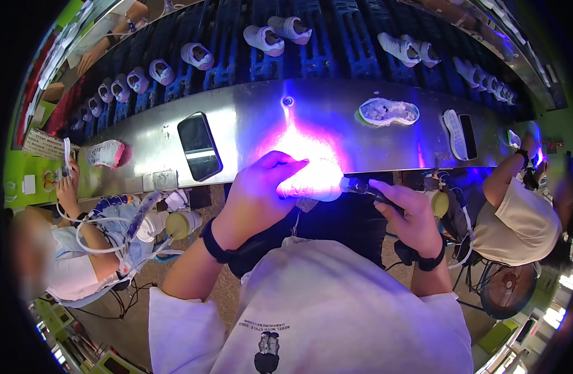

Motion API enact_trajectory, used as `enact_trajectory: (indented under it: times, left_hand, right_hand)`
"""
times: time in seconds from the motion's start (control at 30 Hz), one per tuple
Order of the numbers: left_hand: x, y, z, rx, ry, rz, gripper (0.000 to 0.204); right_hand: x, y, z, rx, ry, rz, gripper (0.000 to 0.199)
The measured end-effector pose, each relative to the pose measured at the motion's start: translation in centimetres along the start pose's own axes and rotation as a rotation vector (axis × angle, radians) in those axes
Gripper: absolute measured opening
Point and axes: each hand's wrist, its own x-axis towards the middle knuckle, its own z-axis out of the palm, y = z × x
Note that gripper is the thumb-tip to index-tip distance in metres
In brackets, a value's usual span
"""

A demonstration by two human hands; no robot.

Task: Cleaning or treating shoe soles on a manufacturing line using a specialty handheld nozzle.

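Observation:
My left hand (256, 190) grips a shoe sole (314, 181) over the near edge of the metal table. Purple-white light washes out most of its surface, so its details cannot be made out. My right hand (412, 212) is closed round a dark-handled, brush-like tool (369, 189). That tool's tip meets the right end of the glowing sole, where glare hides the exact contact. Each wrist wears a black band.
Beyond the metal table (249, 118), a slatted conveyor (230, 59) carries several pale shoes (263, 40). A phone (199, 146) lies left; a light sole (389, 112) lies right. Co-workers sit at both sides. Yellowish-capped containers (183, 224) hang below the table edge.

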Motion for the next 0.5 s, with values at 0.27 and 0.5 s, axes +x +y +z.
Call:
enact_trajectory:
  times: [0.27,0.5]
  left_hand:
    - [1.3,0.3,0.7,-0.415,-0.202,-0.181,0.077]
    - [0.5,0.5,2.9,-0.773,-0.237,-0.402,0.084]
  right_hand:
    - [0.6,3.4,3.0,0.354,0.053,0.106,0.046]
    - [3.0,2.4,1.0,0.382,0.12,0.147,0.041]
